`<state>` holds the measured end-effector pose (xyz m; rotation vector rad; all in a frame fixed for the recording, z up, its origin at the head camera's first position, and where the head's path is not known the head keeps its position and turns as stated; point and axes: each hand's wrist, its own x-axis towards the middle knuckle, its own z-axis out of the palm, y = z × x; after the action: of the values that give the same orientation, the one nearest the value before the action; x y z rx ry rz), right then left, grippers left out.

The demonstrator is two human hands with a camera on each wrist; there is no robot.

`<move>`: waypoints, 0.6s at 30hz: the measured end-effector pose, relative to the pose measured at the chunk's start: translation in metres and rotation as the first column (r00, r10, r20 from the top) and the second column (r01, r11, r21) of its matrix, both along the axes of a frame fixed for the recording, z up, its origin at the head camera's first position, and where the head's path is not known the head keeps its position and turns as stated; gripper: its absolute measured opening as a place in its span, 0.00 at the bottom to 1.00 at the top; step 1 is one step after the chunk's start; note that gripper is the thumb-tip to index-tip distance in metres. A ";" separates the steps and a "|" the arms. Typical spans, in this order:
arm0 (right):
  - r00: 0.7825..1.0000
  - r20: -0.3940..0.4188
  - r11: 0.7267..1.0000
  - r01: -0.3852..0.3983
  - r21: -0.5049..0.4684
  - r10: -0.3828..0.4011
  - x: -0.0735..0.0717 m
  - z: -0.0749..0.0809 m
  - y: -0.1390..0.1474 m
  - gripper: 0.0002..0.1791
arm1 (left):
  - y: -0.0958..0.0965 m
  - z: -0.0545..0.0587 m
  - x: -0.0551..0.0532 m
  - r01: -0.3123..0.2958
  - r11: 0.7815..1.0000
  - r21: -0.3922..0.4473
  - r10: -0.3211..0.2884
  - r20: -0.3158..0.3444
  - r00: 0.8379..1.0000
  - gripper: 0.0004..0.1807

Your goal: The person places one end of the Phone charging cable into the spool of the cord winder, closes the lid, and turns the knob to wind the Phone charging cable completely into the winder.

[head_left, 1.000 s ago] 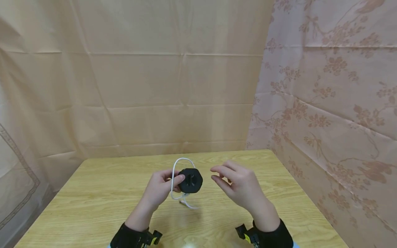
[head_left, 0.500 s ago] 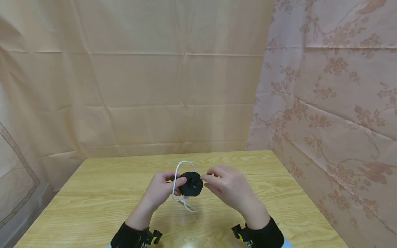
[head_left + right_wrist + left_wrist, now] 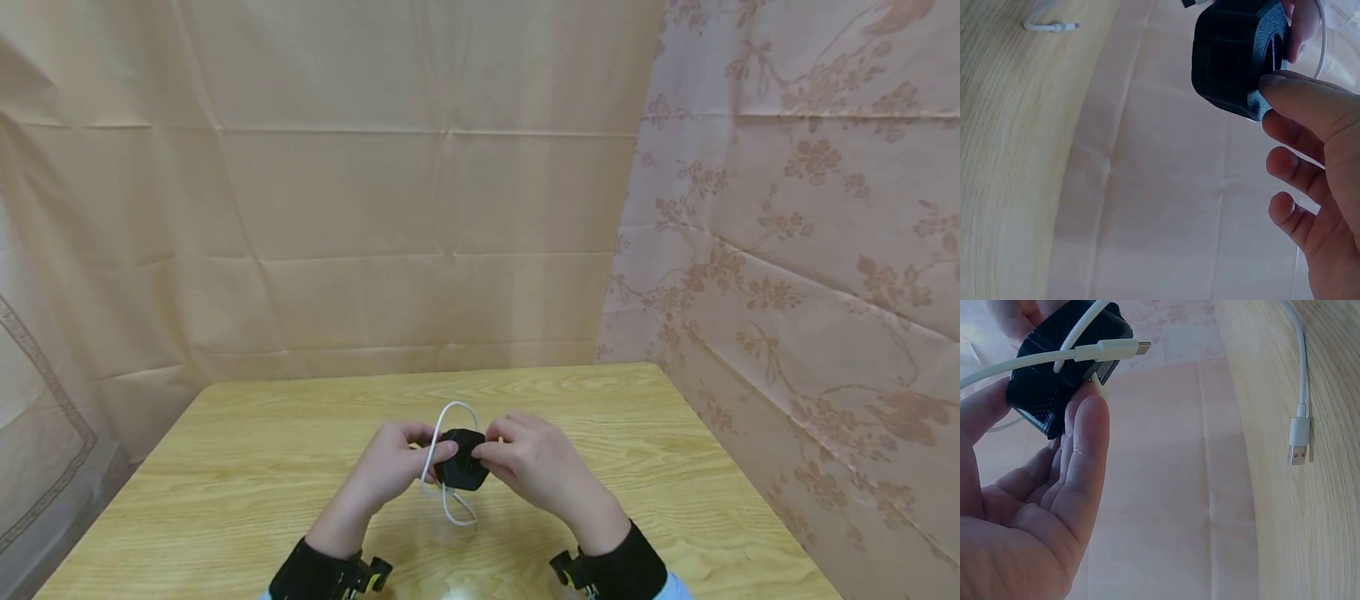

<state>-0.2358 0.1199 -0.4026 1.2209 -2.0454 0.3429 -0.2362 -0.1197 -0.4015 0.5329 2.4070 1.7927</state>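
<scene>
Between the two hands, above the table, is a black faceted block (image 3: pixel 461 472) with a round recess in one face. My left hand (image 3: pixel 384 468) holds its left side between thumb and fingers. My right hand (image 3: pixel 542 468) pinches its right edge, thumb tip at the recess in the right wrist view, the other fingers loosely bent. A white USB cable (image 3: pixel 429 454) loops up over the block and dangles below it. In the left wrist view a small-tipped plug (image 3: pixel 1110 350) crosses in front of the block, and a flat USB plug (image 3: pixel 1298 440) shows lower, against the wood.
A light wood-grain table (image 3: pixel 247 500) lies under the hands. Beige cloth (image 3: pixel 337 208) hangs behind it, and flower-patterned cloth (image 3: pixel 795 275) hangs along the right side. Both wrists wear black bands with small cameras.
My right hand has come in from the right, its fingers now on the block's edge. The block has dropped slightly and tilted, and the cable loop has moved down with it.
</scene>
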 end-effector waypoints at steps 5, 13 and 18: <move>1.000 0.016 0.999 -0.027 -0.017 0.027 -0.001 -0.001 -0.001 0.09 | 0.000 0.001 0.000 0.008 1.000 -0.021 -0.008 -0.012 1.000 0.14; 0.996 0.052 0.997 -0.072 -0.030 0.073 0.000 -0.003 -0.002 0.11 | 0.000 -0.003 0.000 0.045 0.997 -0.057 -0.044 0.006 0.999 0.13; 0.995 0.049 0.996 -0.086 -0.018 0.087 0.001 -0.004 -0.004 0.12 | 0.000 -0.005 0.000 0.069 0.995 -0.069 -0.069 0.004 0.998 0.12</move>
<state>-0.2351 0.1161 -0.4065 1.3061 -2.0318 0.4335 -0.2359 -0.1199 -0.4069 0.5990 2.4081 1.6756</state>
